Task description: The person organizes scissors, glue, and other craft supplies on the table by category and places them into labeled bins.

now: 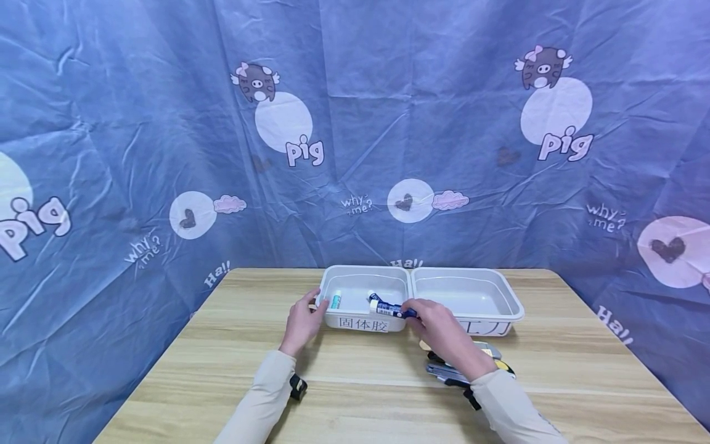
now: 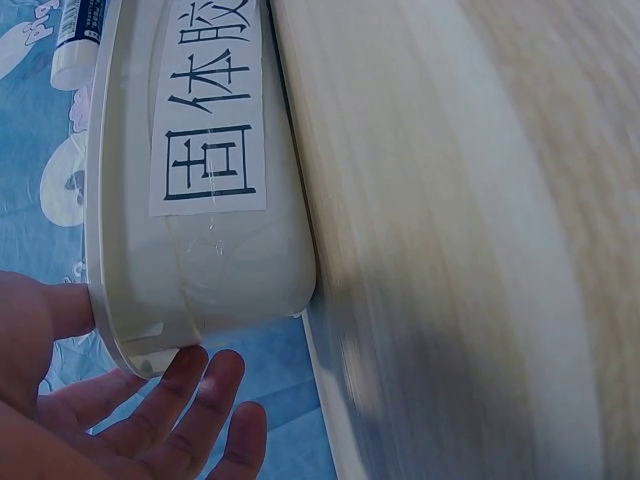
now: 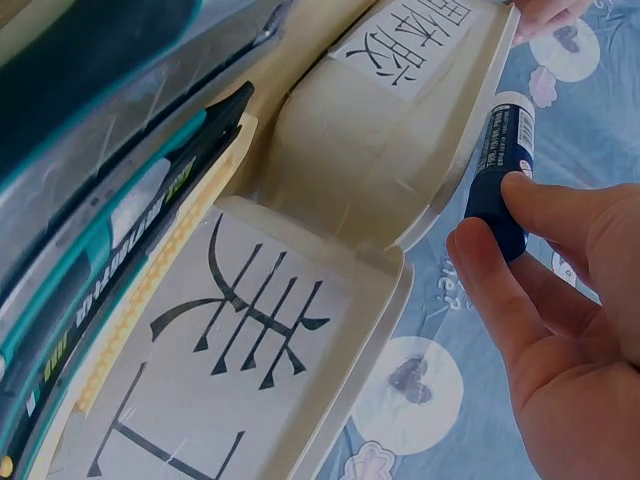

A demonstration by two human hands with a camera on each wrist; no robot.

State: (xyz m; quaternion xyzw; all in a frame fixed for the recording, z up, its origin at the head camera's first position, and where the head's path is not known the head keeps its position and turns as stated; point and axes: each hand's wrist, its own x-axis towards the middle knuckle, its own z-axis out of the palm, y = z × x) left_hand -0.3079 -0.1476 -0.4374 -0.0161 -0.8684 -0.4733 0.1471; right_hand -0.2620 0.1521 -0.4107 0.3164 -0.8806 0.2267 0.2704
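Teal stick (image 1: 336, 300), head view only; left hand (image 1: 303, 319) grips bin (image 1: 331, 321), right hand (image 1: 438, 324) blue stick (image 3: 508, 150).

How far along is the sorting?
Looks done: a teal glue stick and a dark-blue one lie in the left bin. In hand: another blue glue stick, held above that bin by the right hand. Likely left: utility knives, on the table before the right bin.

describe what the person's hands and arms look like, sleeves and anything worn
The left hand and right hand are ungloved. The left sleeve and right sleeve are long and cream, ending near the wrists. Small black pieces show beside both sleeves.
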